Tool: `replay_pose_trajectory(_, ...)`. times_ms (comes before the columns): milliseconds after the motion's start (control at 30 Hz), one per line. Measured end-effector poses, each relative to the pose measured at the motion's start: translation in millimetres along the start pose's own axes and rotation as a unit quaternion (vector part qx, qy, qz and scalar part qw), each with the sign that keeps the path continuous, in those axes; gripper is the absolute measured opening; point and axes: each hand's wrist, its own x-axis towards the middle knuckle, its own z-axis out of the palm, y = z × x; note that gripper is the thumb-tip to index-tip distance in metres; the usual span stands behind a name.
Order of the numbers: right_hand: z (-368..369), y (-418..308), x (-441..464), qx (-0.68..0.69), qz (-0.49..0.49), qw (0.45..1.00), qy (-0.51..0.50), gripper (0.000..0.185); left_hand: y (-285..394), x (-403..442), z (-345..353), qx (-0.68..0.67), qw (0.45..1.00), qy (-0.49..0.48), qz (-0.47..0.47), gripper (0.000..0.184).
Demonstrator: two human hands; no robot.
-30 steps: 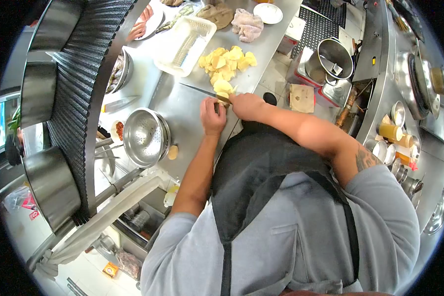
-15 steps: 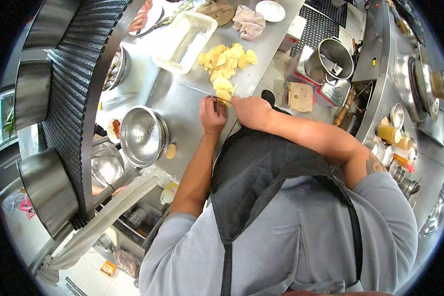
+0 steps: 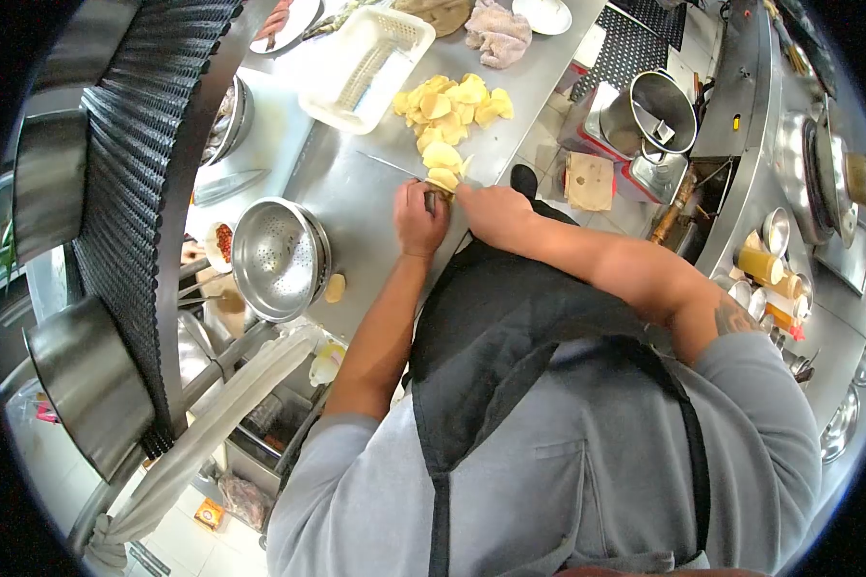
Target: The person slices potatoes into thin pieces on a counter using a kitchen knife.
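My left hand (image 3: 420,219) rests on the steel counter with its fingers curled against a yellow potato piece, mostly hidden under them. Close beside it, my right hand (image 3: 494,213) is closed around what looks like a knife; only a thin dark edge shows between the hands, and the handle is covered. Thin potato slices (image 3: 443,156) lie overlapped just beyond my fingertips. They trail up to a loose pile of potato slices (image 3: 452,101). A single pale piece (image 3: 335,288) lies near my left forearm, beside a steel colander (image 3: 277,260).
A white plastic basket (image 3: 364,115) stands beyond the pile, near raw poultry (image 3: 498,34) and a white plate (image 3: 543,14). A ribbed black shelf (image 3: 130,144) overhangs the left side. On the right, a large pot (image 3: 662,111) stands below counter level.
The view has shifted slightly. Both hands stay together at the near end of the slices, and their grip looks much the same.
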Motion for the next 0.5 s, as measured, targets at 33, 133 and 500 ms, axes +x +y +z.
replay_pose_trajectory(33,4,1,4,0.003,0.000,1.000,0.001,0.020,0,1,-1,0.000,1.000,-0.001,0.003,0.019)
replay_pose_trajectory(133,15,5,16,0.012,-0.006,1.000,0.009,0.020,-3,3,-1,-0.001,1.000,0.013,0.022,0.019)
replay_pose_trajectory(500,25,17,27,-0.006,-0.025,1.000,0.015,0.022,0,2,2,-0.028,0.998,0.042,0.037,0.019)
